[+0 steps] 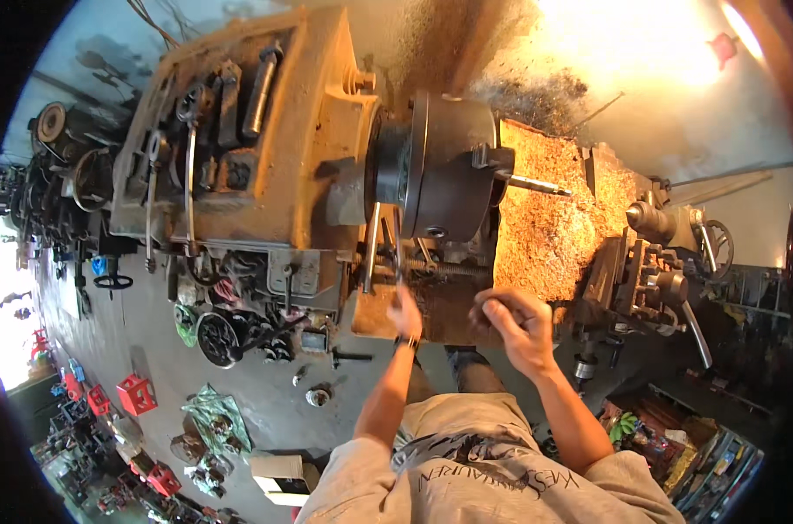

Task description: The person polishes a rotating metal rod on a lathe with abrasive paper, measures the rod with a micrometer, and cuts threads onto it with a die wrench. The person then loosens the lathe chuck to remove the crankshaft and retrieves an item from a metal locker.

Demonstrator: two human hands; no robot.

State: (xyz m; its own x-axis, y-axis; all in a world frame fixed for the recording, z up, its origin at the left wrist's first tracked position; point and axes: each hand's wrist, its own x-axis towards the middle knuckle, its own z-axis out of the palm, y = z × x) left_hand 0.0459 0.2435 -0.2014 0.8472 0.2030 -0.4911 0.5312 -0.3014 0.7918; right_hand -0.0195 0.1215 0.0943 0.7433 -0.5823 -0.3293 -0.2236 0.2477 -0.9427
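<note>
My left hand (405, 314) is closed round the lower end of a slim metal bar (398, 249), which rises in front of the lathe's dark round chuck (453, 170). Its upper end lies close to the chuck's left side. A second metal bar (373, 249) stands just left of it. My right hand (520, 327) is raised below and to the right of the chuck, its fingers curled toward the thumb. Shadow at the fingertips hides whatever they may hold. Out of the chuck jaws, a thin stepped shaft (540, 184) points right.
Wrenches (191, 175) and other tools lie on the brown headstock (313, 131). Metal chips cover a sheet (540, 236) behind my right hand. The tool post (654, 284) and tailstock (662, 218) stand at right. Red stands (137, 395) and a cardboard box (283, 476) are on the floor.
</note>
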